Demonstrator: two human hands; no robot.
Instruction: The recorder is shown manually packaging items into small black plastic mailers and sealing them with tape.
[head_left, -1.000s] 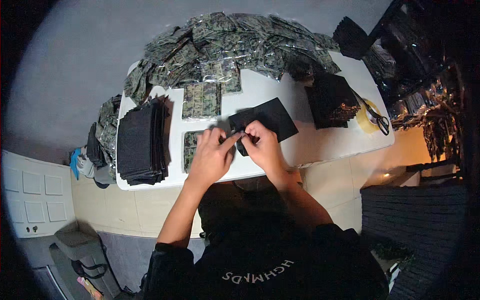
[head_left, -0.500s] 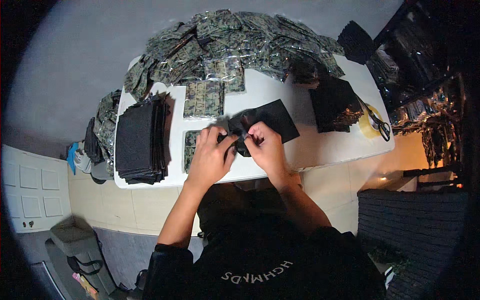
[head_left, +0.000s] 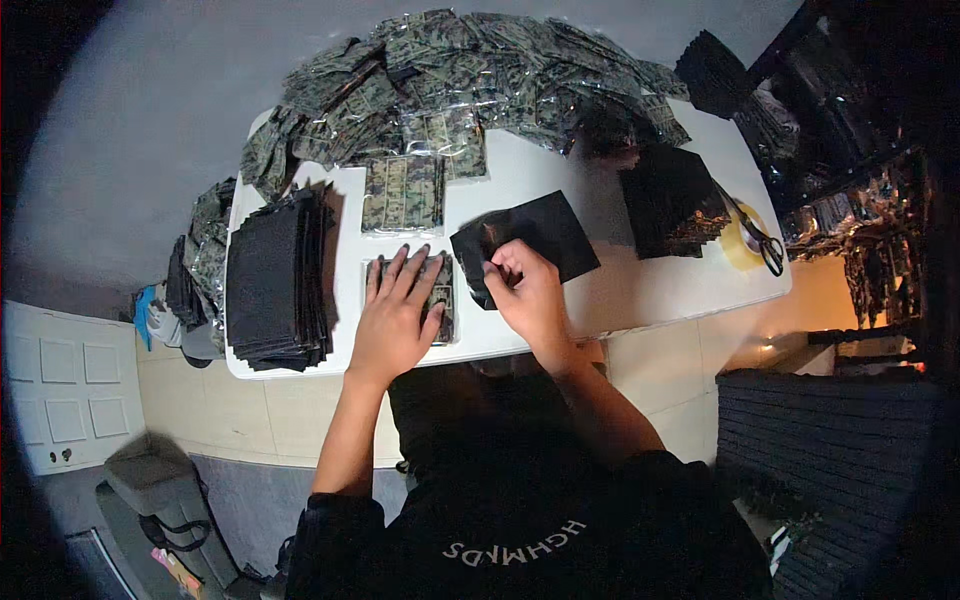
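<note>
My left hand [head_left: 395, 315] lies with its fingers spread on a camouflage-patterned packet [head_left: 444, 290] at the table's near edge. Beside it, my right hand [head_left: 528, 300] is closed in a pinch on the left part of a black, partly glossy sheet-like piece [head_left: 553, 235]. Whether that piece is one layer or several I cannot tell. Just beyond my left hand is another camouflage packet [head_left: 404, 195] in clear wrapping.
A tall stack of black pieces [head_left: 275, 280] stands on the table's left. On the right are a black pile [head_left: 672, 200], black-handled scissors [head_left: 768, 250] and a yellowish tape roll [head_left: 742, 245]. A heap of wrapped camouflage packets [head_left: 440, 80] covers the far side.
My left hand has let go of the black piece and moved left, flattening onto the near camouflage packet. The right hand stays at the black piece, which now lies more spread out.
</note>
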